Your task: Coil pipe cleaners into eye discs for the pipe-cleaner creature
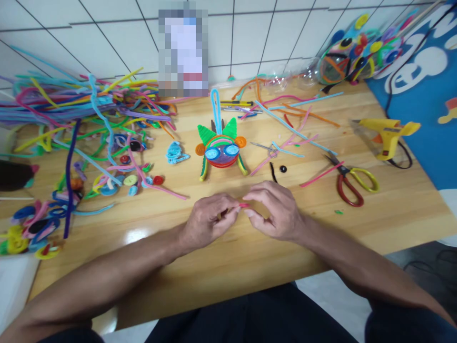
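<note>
Wooden desk (207, 274): before the pipe-cleaner figure (223, 155), my left hand (210, 219) pinches a red piece (244, 205); my right hand's (278, 212) grip I can't tell; slack fingertips could drop it.

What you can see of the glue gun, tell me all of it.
The glue gun is yellow and looks plastic, with an orange trigger, a greyish nozzle and a dark patch low on its handle. It lies on its side on the wooden table, near the right edge and beyond the scissors, nozzle pointing left in the view, handle toward the near side. A black cord curves by the handle's base. Whether it is on cannot be told.
</note>
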{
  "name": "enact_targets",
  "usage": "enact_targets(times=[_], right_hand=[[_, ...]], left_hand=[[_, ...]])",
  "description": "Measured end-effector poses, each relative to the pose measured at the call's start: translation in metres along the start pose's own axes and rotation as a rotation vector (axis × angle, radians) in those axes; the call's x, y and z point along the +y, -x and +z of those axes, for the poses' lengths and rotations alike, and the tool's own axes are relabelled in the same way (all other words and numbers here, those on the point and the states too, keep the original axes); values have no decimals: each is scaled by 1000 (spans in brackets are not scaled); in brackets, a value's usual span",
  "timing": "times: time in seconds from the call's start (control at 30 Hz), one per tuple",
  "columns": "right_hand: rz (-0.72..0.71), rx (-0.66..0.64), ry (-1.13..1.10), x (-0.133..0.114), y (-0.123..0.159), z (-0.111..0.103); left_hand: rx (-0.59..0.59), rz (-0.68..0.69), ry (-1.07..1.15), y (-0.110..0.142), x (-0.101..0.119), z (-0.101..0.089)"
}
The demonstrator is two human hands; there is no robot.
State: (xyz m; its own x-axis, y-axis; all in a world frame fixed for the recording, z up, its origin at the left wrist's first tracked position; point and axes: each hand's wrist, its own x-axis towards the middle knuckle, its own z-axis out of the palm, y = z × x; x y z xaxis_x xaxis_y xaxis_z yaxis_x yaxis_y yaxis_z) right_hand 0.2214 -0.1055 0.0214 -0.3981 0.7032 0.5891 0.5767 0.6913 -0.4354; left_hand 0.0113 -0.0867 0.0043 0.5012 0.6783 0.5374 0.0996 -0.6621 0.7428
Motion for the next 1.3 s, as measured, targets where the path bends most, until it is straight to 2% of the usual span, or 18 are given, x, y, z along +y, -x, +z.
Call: enact_targets(times=[0.2,0.33,0.47,0.6,0.73,0.83,0.9,1.03,1.17,1.3], right_hand=[[34,-30,-13,0,-1,1],[185,-96,-141,4,0,5],[326,-178,-144,10,3,15],[292,-266,-60,13,4,18],[297,-221,-47,20,2,9],[267,-223,-92,25,1,2],[196,-267,-99,26,2,0],[60,-372,-53,21,4,4],[50,-402,-15,18,6,11],[110,-342,-98,20,4,6]], left_hand=[[-21,-92,-2,3,-1,1],[-43,-219,-75,3,-1,1],[59,-332,-92,1,-1,-2],[185,-410,-23,-3,-2,-8],[230,-479,17,-8,0,-13],[169,-457,-50,-12,7,-18],[107,-418,-122,-10,13,-21],[-28,-284,-272,8,19,-27],[-173,-145,-424,28,19,-29],[-291,-55,-553,36,19,-23]])
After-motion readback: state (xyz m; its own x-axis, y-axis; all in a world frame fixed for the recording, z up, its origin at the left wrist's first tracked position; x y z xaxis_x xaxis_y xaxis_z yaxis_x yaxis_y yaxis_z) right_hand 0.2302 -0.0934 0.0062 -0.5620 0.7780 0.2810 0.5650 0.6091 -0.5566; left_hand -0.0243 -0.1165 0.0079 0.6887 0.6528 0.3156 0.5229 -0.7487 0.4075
